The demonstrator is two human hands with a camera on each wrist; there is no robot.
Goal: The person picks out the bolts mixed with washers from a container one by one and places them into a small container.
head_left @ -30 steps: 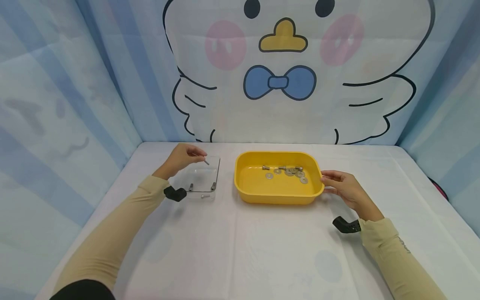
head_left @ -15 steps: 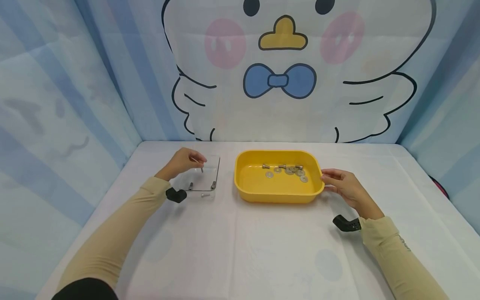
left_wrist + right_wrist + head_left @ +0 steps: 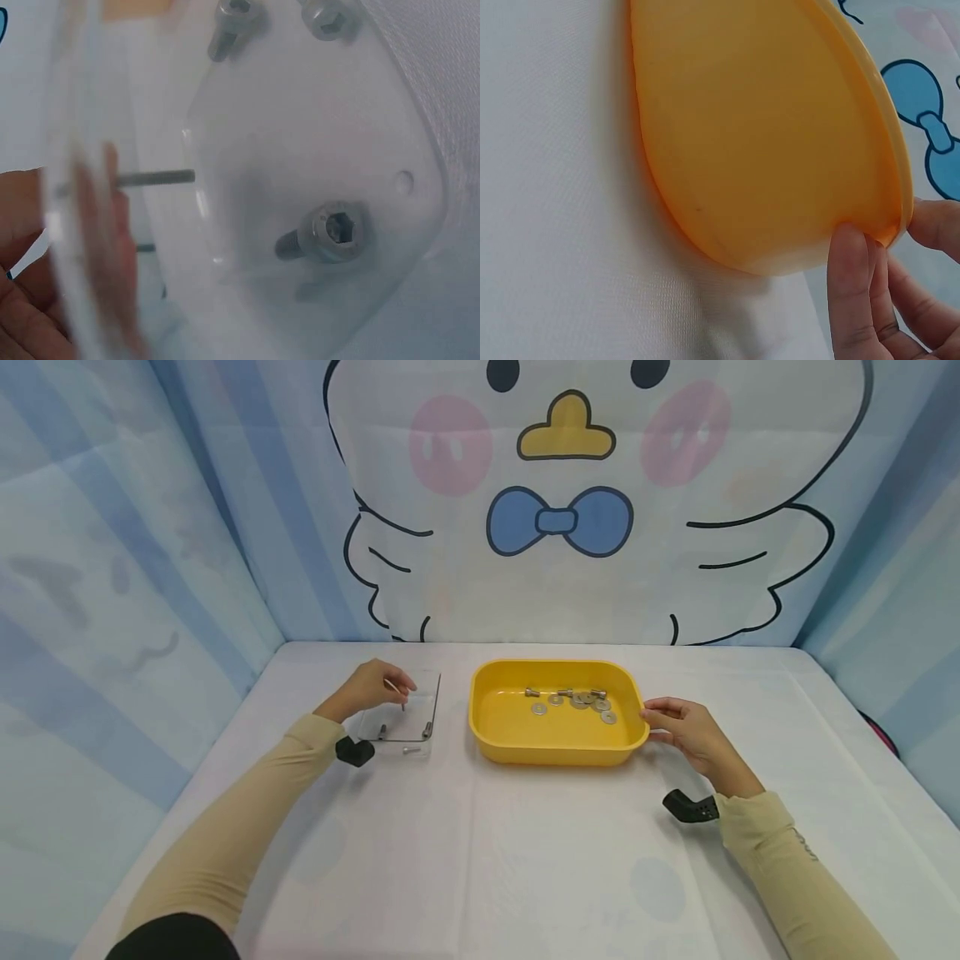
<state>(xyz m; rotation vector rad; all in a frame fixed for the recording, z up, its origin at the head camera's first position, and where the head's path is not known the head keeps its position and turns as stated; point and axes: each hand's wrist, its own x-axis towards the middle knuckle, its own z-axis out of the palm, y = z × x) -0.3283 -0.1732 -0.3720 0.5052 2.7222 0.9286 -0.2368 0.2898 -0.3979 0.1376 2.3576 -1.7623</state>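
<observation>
My left hand (image 3: 372,687) pinches a bolt (image 3: 402,707) over a clear plastic box (image 3: 367,727). In the left wrist view, the threaded end of the bolt (image 3: 161,178) sticks out past the fingertips, seen through the blurred box wall; its head is hidden. Socket-head bolts (image 3: 334,231) lie in the box. My right hand (image 3: 693,739) grips the right end of a yellow tray (image 3: 555,756), thumb at the rim and fingers against the outer wall in the right wrist view. Several bolts (image 3: 532,693) and flat washers (image 3: 608,717) lie in the tray.
Both containers stand on a white tablecloth (image 3: 525,860), the box left of the tray. A cartoon curtain (image 3: 562,593) hangs behind the table, with blue striped curtains (image 3: 135,568) at the sides.
My left hand has come down a little toward the box, and the bolt has turned from slanted to nearly upright. The right hand still holds the tray in the same place.
</observation>
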